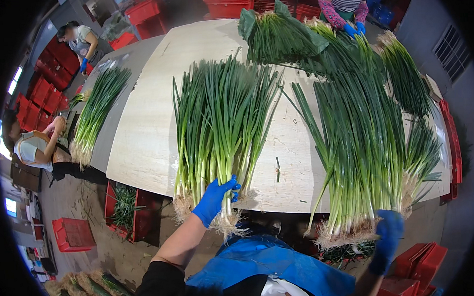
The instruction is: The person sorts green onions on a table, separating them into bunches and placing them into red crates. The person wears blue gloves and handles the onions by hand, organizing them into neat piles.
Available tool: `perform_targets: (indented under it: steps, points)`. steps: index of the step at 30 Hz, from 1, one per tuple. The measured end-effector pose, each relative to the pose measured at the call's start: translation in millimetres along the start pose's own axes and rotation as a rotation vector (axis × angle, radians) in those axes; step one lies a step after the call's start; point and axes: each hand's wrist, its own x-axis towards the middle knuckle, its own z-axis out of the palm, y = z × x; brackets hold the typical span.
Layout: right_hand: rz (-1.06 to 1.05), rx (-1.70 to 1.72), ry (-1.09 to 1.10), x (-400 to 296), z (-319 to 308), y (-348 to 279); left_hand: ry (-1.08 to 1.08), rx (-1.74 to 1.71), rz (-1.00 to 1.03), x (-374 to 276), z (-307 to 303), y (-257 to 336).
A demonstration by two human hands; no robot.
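My left hand (217, 198), in a blue glove, is closed around the white stems of a bunch of green onions (224, 164), roots hanging below the fist. Behind and beside that bunch, more green onions (197, 138) lie with leaves pointing away from me and roots at the table's near edge. My right hand (389, 230), also blue-gloved, is motion-blurred next to the root ends of a larger green onion pile (356, 150). Whether its fingers hold anything cannot be made out. A smaller bunch (420, 160) lies at that pile's right side.
The plywood table (140, 112) carries another wrapped bundle (279, 35) at the far side, where a co-worker's gloved hands (355, 29) touch onions. Two other people work at left. Under the table edge stands a red crate (139, 215) of leaf scraps; red crates (412, 267) sit lower right.
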Motion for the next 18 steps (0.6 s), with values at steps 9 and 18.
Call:
perform_targets:
  steps: [9,18]
  points:
    - [0.520,-0.472,0.317,-5,-208,165,0.336,0.663,0.250,15,-13,5]
    - [0.005,-0.540,0.320,47,-93,147,0.453,1.065,0.390,8,-12,15]
